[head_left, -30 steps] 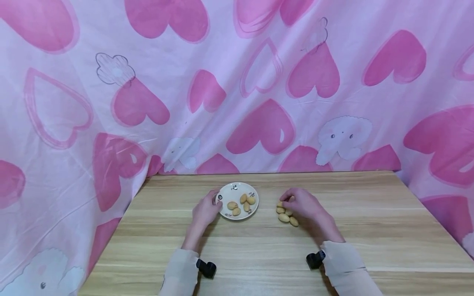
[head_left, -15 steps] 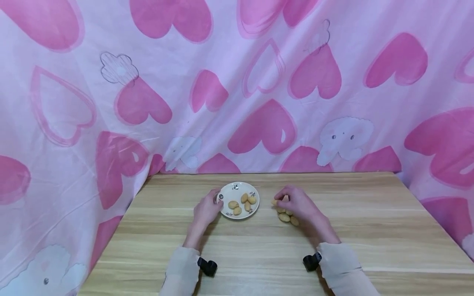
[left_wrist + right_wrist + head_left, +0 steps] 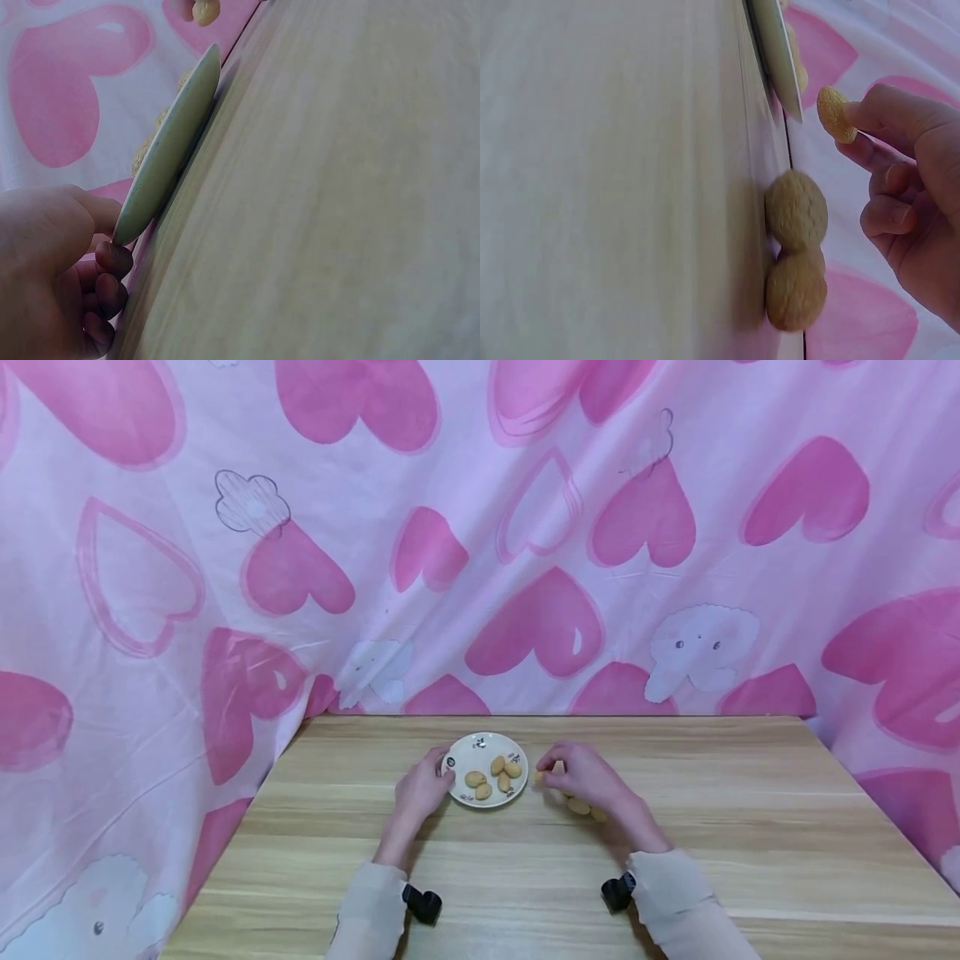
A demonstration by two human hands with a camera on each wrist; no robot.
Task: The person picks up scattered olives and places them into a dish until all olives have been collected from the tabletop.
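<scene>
A small white plate [image 3: 467,758] with dark printed motifs holds several tan, oval nuts [image 3: 476,779]. My left hand [image 3: 423,787] grips its left rim; in the left wrist view the thumb lies over the rim of the plate [image 3: 169,154] and fingertips are beneath. Between thumb and fingertips, my right hand [image 3: 588,774] pinches one nut [image 3: 836,115] with a pitted shell. That nut is in the air just right of the plate. Other nuts [image 3: 796,292] lie on the table under the right hand, which partly hides them in the head view.
The wood-grain table [image 3: 510,885] reaches back to a pink curtain [image 3: 525,527] printed with hearts. Black wrist cameras [image 3: 618,893] are strapped at both cuffs.
My right hand has lifted a nut from the table pile and carried it left toward the plate. The left hand keeps its hold on the rim.
</scene>
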